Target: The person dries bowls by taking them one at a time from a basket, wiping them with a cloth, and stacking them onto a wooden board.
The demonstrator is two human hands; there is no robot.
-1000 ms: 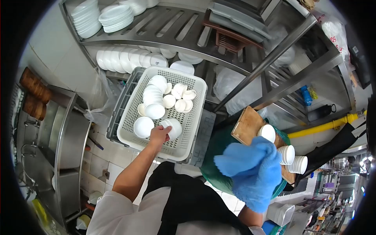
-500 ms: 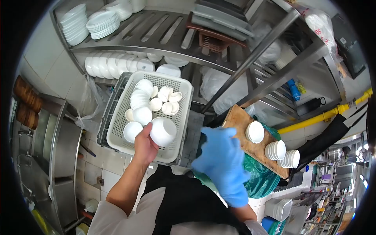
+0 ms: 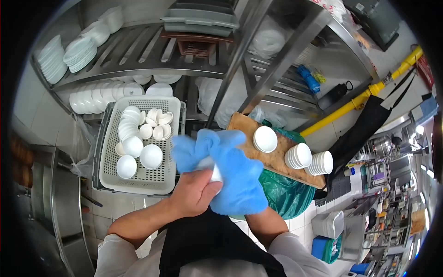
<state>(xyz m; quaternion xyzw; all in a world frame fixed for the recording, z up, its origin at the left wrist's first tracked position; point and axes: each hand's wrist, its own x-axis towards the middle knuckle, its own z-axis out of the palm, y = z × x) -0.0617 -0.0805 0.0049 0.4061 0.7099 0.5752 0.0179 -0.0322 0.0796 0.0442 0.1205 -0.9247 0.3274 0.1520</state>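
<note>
My left hand [image 3: 196, 193] is closed on a white bowl [image 3: 216, 174], of which only a small part shows. A fluffy blue cloth [image 3: 237, 177] covers most of that bowl and presses against it. My right hand is hidden inside the cloth; only the forearm [image 3: 266, 222] comes out below. To the left, a pale perforated basket [image 3: 107, 159] carries a curved row of nested white bowls [image 3: 129, 127], two separate bowls [image 3: 151, 157] and several small white dishes [image 3: 158, 123]. At right, a wooden board [image 3: 242, 124] bears three groups of white bowls [image 3: 265, 139].
Metal shelves [image 3: 138, 69] with stacked white plates [image 3: 79, 54] and grey trays [image 3: 200, 21] stand behind. Green plastic [image 3: 286, 196] hangs under the board. A yellow pipe [image 3: 337, 113] runs along the right wall. At left is a steel counter [image 3: 69, 194].
My left hand has moved from over the basket to the cloth, with a white bowl in it. The cloth on my right hand now wraps the bowl. The view has shifted right.
</note>
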